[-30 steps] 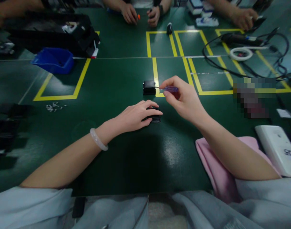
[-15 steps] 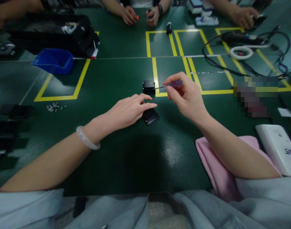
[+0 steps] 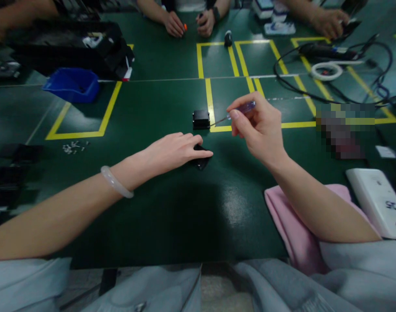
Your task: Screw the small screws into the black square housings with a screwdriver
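Observation:
In my right hand point(image 3: 258, 123) is a screwdriver point(image 3: 248, 107) with a clear purple handle, held between thumb and fingers. Its thin shaft slopes down left, the tip close to the lower right corner of a small black box point(image 3: 201, 119). Whether the tip touches the box cannot be made out. My left hand point(image 3: 181, 149) is closed over a second black plastic part point(image 3: 202, 163), which lies on the green table nearer to me. Fingers hide most of that part. A loose pile of small screws point(image 3: 75, 147) lies farther left.
Behind the screws are a blue bin point(image 3: 73, 86) and a large black tray point(image 3: 71, 47). Black parts point(image 3: 12, 173) line the left. A pink cloth point(image 3: 282, 203) and white device point(image 3: 373, 199) lie right, cables point(image 3: 331, 52) beyond. Co-workers' hands point(image 3: 206, 24) are across the table.
My left hand has moved slightly toward me and closed over the nearer black part. The screwdriver has drawn a little right, its handle raised more steeply.

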`<state>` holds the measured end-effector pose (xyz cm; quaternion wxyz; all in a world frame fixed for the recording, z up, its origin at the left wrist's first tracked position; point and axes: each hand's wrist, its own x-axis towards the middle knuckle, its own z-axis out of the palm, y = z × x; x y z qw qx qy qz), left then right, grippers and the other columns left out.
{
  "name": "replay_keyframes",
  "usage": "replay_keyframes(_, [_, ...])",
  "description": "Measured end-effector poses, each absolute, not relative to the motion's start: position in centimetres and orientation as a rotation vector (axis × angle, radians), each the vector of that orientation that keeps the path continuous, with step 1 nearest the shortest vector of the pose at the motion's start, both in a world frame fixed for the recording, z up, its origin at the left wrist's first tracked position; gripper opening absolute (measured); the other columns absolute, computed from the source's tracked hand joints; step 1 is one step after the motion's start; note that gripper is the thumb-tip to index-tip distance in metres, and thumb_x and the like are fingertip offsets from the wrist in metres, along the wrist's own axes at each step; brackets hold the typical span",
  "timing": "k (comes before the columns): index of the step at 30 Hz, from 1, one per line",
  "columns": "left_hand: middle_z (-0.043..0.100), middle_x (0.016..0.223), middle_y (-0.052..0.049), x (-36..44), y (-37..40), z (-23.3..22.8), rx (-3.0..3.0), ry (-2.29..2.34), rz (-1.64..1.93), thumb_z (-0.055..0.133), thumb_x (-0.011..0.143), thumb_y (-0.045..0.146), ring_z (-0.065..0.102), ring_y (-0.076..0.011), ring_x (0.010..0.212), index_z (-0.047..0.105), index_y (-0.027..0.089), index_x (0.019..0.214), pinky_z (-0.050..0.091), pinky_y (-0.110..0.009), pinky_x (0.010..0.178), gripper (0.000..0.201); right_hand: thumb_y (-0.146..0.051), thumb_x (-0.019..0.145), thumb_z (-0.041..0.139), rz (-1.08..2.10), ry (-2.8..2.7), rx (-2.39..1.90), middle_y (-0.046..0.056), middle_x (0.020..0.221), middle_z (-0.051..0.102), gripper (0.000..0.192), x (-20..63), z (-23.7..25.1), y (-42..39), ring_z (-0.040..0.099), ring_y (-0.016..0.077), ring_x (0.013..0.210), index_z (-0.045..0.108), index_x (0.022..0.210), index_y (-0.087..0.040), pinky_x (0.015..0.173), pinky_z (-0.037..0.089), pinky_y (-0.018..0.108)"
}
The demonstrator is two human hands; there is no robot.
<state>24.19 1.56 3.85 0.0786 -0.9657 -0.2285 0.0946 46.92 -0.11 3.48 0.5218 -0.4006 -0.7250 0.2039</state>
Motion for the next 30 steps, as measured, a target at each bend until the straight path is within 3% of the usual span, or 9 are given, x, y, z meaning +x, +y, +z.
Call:
replay_keyframes(5, [0.058, 0.107, -0.006, 23.9, 2.0, 4.8, -2.810, -0.835, 0.437, 0.050, 0.094, 0.022, 0.058, -0.0188, 0.077, 0.045, 0.036, 0.137, 0.040, -0.029, 0.064, 0.046, -0.047, 0.094, 0.044, 0.492, -1.704, -0.993, -0.006, 0.058, 0.051, 0.030, 47.0, 4.0, -0.5, 0.049, 0.0056, 0.049, 0.059, 0.089, -0.021, 0.048, 0.038, 0.023])
replay_keyframes(12, [0.056, 0.104, -0.006, 23.6, 1.7, 4.1, -2.860, -1.071, 0.269, 0.061, 0.086, 0.048, 0.057, -0.0241, 0.092, 0.060, 0.027, 0.116, 0.041, -0.029, 0.066, 0.037, -0.047, 0.094, 0.043, 0.308, -1.836, -1.035, -0.004, 0.066, 0.054, 0.036, 47.1, 4.7, -1.1, 0.045, 0.0049, 0.056, 0.061, 0.081, -0.019, 0.055, 0.034, 0.024])
replay_keyframes(16, [0.055, 0.113, -0.006, 24.4, 0.6, 2.6, -2.923, -1.210, 0.042, 0.060, 0.086, 0.049, 0.056, -0.0232, 0.096, 0.059, 0.023, 0.113, 0.045, -0.030, 0.069, 0.037, -0.044, 0.095, 0.043, 0.268, -1.909, -1.066, -0.005, 0.063, 0.050, 0.032, 46.8, 4.6, -1.4, 0.044, 0.0044, 0.054, 0.057, 0.081, -0.019, 0.054, 0.034, 0.022])
replay_keyframes(22, [0.060, 0.105, -0.006, 25.6, -0.6, 0.6, -2.922, -1.380, -0.138, 0.059, 0.087, 0.049, 0.058, -0.0243, 0.095, 0.055, 0.019, 0.110, 0.047, -0.035, 0.077, 0.038, -0.034, 0.094, 0.048, 0.163, -2.027, -1.047, -0.006, 0.063, 0.047, 0.022, 46.5, 4.1, -1.7, 0.042, 0.0022, 0.052, 0.055, 0.081, -0.016, 0.053, 0.031, 0.020])
replay_keyframes(30, [0.058, 0.107, -0.007, 25.2, -1.0, -0.7, -2.945, -1.403, -0.330, 0.061, 0.086, 0.046, 0.054, -0.0245, 0.097, 0.053, 0.018, 0.113, 0.046, -0.035, 0.077, 0.040, -0.035, 0.094, 0.047, 0.170, -2.045, -1.010, -0.008, 0.056, 0.040, 0.024, 46.0, 3.7, -1.8, 0.037, 0.0020, 0.046, 0.052, 0.079, -0.018, 0.049, 0.028, 0.019])
